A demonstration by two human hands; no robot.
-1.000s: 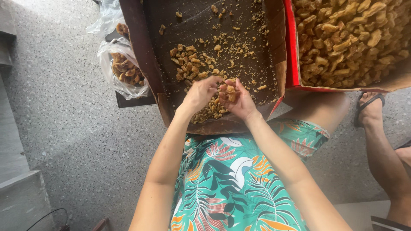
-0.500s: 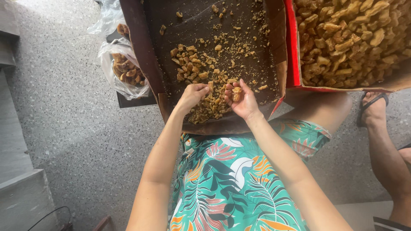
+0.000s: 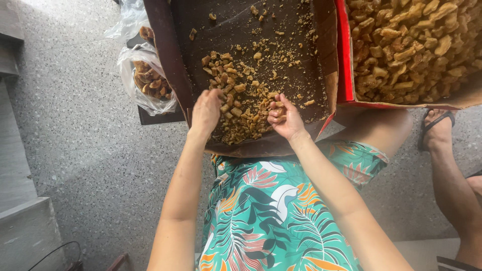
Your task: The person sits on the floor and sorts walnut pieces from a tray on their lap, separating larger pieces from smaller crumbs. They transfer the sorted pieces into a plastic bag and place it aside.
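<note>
A dark brown cardboard box (image 3: 165, 60) rests on my lap, holding a heap of small golden-brown nut pieces (image 3: 241, 108) and crumbs. My left hand (image 3: 206, 111) lies on the left side of the heap, fingers curled down into the pieces. My right hand (image 3: 285, 119) is at the heap's right side, palm up and cupped, with a few pieces held in its fingers. My arms reach forward over a green leaf-patterned garment (image 3: 271, 211).
A red-edged box (image 3: 344, 70) full of larger golden pieces (image 3: 411, 45) sits to the right. A clear plastic bag (image 3: 145, 80) with brown shells stands left of the dark box on speckled floor. Another person's leg and sandalled foot (image 3: 439, 130) are at right.
My hands, close together at the heap's near edge a second ago, have spread apart; the left hand moved left and up onto the pile, the right stays cupped with pieces.
</note>
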